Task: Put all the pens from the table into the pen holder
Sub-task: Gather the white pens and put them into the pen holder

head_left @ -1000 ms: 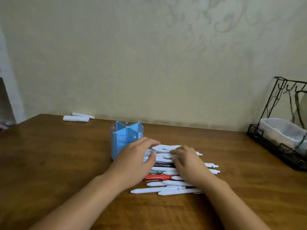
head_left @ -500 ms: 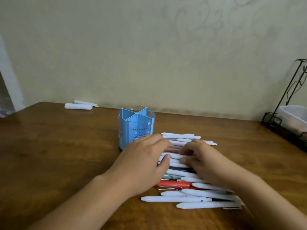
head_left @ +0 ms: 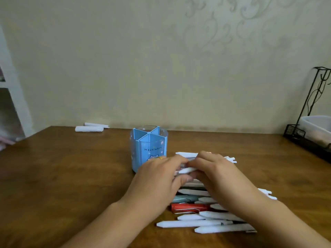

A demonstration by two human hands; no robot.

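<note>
Pinching together over one white pen [head_left: 187,170], the left hand [head_left: 157,179] and right hand [head_left: 217,173] each keep a grip on it, just above the pile of pens [head_left: 206,213] spread on the table [head_left: 71,176]. A red pen [head_left: 189,207] lies among the white ones. Touching the left hand's far side stands the blue pen holder [head_left: 149,147], upright, its compartments empty.

Place: a room in a home, it seems
Wall: cream wallpaper [head_left: 161,59] with a faint swirl pattern, far side
Surface: brown wooden table [head_left: 62,176] set against that wall
Right edge: black wire rack [head_left: 308,108] holding a white plastic tub [head_left: 317,126]
Left edge: white shelving [head_left: 10,90], blurred
Desk item: blue cartoon-printed pen holder [head_left: 149,149]; pens [head_left: 197,223] heaped near it
</note>
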